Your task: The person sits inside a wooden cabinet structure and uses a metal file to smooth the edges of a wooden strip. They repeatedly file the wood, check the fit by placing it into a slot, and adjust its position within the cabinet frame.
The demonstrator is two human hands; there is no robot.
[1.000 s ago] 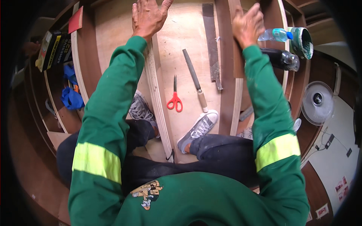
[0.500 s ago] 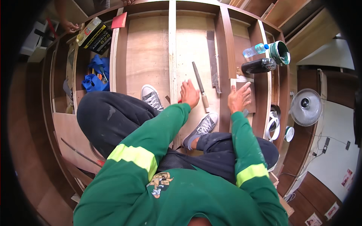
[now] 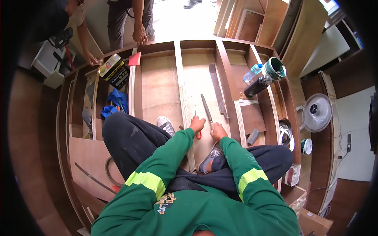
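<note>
Centrally, just below the middle of my view, both bare hands reach down into one bay of a wooden frame that lies flat and is split by long dividers. My left hand is bent over a pair of scissors; a red handle loop shows behind the fingers and a thin tip ahead of them. From up here I cannot tell whether those fingers are pinching it or only resting over it. My right hand, close beside, is on the lower end of a file with a long grey blade and a pale wooden handle. Its fingers curl at that handle, but their undersides are hidden, so I cannot tell how firmly they close. The blade points away, toward the far edge. Along the right side of the same bay lies a dark flat strip.

One grey sneaker is just below the right hand. In the next bay to the right sits a small grey block; farther up are a clear bottle, a black flask and a green-lined bucket. On the left I see blue cloth below a black-and-yellow container. At the far edge, a co-worker's hand hangs by the frame.
</note>
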